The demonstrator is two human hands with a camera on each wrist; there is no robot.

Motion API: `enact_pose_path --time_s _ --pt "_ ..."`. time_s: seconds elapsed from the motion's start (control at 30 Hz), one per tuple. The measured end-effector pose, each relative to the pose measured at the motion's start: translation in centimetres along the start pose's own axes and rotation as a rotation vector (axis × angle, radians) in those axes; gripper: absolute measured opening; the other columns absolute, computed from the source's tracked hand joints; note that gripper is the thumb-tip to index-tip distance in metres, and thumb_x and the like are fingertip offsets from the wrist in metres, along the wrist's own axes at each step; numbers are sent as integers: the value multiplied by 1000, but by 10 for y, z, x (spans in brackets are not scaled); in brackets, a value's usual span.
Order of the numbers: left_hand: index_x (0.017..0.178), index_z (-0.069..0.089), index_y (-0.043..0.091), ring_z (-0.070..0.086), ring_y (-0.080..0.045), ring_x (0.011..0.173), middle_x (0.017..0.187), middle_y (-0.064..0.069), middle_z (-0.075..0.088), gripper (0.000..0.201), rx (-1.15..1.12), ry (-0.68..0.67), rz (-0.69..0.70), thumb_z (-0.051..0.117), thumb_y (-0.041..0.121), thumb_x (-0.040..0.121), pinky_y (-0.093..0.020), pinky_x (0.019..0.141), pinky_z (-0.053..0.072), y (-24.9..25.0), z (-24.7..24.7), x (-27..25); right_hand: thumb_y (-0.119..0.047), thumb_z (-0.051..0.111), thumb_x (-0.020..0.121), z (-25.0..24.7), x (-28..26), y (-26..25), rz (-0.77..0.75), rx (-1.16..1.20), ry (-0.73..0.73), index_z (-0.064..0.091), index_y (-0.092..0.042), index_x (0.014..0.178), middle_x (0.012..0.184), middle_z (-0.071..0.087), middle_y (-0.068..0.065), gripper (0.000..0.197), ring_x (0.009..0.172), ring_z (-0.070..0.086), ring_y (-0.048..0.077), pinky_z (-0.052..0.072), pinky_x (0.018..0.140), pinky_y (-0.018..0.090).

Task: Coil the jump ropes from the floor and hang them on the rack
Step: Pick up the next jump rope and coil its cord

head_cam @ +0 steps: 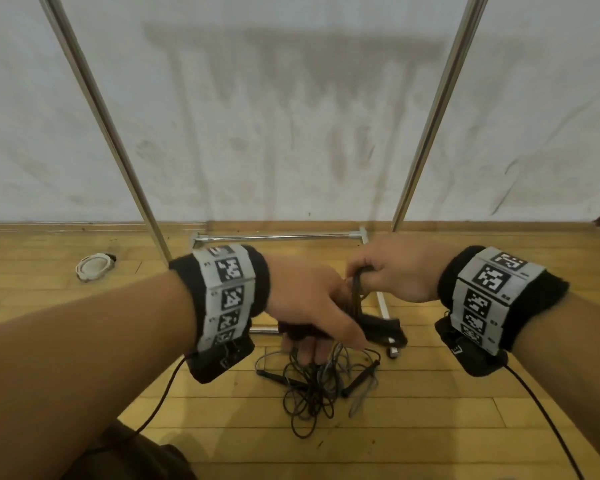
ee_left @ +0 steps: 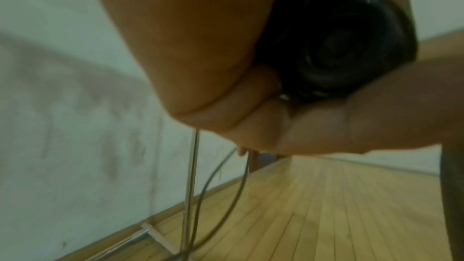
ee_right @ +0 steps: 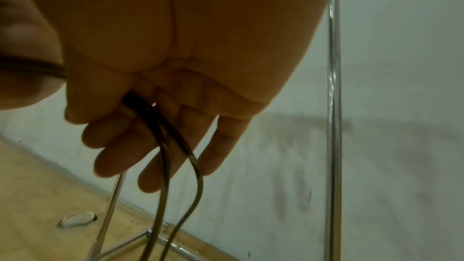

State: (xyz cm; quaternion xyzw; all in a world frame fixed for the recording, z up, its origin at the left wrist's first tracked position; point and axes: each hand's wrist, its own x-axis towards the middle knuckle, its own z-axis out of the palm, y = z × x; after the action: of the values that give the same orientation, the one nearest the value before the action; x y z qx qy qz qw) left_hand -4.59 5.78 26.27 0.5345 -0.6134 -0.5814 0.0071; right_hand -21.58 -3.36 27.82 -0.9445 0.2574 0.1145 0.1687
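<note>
A person's two hands met in front of a bare metal rack (head_cam: pixel 94 95) standing against a stained white wall (head_cam: pixel 291 98). The left hand (head_cam: pixel 309 306) was curled round the black handles (head_cam: pixel 383 329) of a jump rope, whose ends jutted out past the thumb toward the rack's right foot; the left-wrist view showed the fingers (ee_left: pixel 326 126) wrapped about a round black handle end (ee_left: pixel 339 47). The right hand (head_cam: pixel 392 268), just beside the left and nearer the rack's right upright (head_cam: pixel 437 109), pinched a bunch of dark rope strands (head_cam: pixel 357 282) between thumb and forefinger. In the right-wrist view two strands (ee_right: pixel 180 166) ran down across the loosely bent fingers (ee_right: pixel 120 146), which were not closed tight. Both wrists wore black bands with white coded markers (head_cam: pixel 229 292), and thin cables trailed from them.

Below the hands, on the wooden floor (head_cam: pixel 430 427) in front of the rack's base bar (head_cam: pixel 278 237), more jump ropes (head_cam: pixel 312 386) lay in a loose tangle of grey and black cord with at least two black handles among them. Nothing hung on the part of the rack in view. A small white ring-shaped object (head_cam: pixel 94 266) sat on the floor just left of the rack's left upright.
</note>
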Motion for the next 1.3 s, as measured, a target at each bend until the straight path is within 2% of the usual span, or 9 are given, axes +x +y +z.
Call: enact_pose_path --time_s 0.27,0.4,0.57,0.67,0.77,0.87,0.97,1.1,1.3 --pt "108 69 7 72 -23 64 74 -6 73 28 74 270 -194 73 32 98 -35 57 64 -16 9 25 -35 50 100 -11 -6 -40 -30 -397 86 68 -25 91 76 59 -8 22 70 55 12 55 71 35" --pt "106 65 23 72 -21 59 67 -3 69 7 -163 484 -152 68 28 102 -33 55 61 -18 -7 21 -30 45 102 -17 -10 -52 14 -351 110 69 -24 104 83 61 -6 25 75 57 13 53 73 32" --pt "108 64 14 68 -21 59 69 -4 68 6 -460 679 31 62 19 105 -34 54 59 -22 -33 5 -35 32 109 -17 -9 -45 39 -141 190 57 -22 107 83 54 -6 29 74 52 10 44 66 29" --pt "108 66 12 62 -19 59 74 -7 65 10 -597 599 152 69 10 99 -30 49 54 -22 -39 -8 -34 35 109 -15 -6 -40 29 -19 249 55 -24 99 80 54 -7 24 70 49 8 35 59 26" --pt "115 64 10 59 -18 57 76 -7 64 32 -661 557 208 71 -5 88 -28 46 52 -20 -44 -15 -34 38 108 -13 -5 -36 33 66 255 59 -21 100 82 60 -3 26 74 55 11 45 65 30" --pt "112 64 12 56 -17 54 75 -7 62 31 -707 539 245 77 22 87 -27 42 48 -15 -42 -19 -35 39 108 -11 -7 -31 47 138 250 62 -19 100 82 66 0 29 76 63 16 56 75 39" --pt "110 66 14 56 -17 54 75 -7 62 41 -686 591 278 72 49 91 -27 41 46 -12 -42 -20 -37 40 107 -9 -7 -26 54 233 242 59 -23 91 76 68 -2 29 70 69 16 59 67 34" --pt "114 67 9 59 -19 55 75 -9 63 43 -663 571 347 65 48 96 -28 40 47 -10 -43 -23 -40 37 107 -3 -5 -14 90 228 185 58 -28 91 74 71 -5 29 65 68 8 51 62 22" --pt "109 67 13 67 -25 59 78 -16 70 32 -370 269 312 70 42 96 -27 42 51 -6 -35 -26 -39 46 104 -1 -5 6 115 214 103 63 -29 88 74 70 -8 26 63 63 -1 46 57 12"
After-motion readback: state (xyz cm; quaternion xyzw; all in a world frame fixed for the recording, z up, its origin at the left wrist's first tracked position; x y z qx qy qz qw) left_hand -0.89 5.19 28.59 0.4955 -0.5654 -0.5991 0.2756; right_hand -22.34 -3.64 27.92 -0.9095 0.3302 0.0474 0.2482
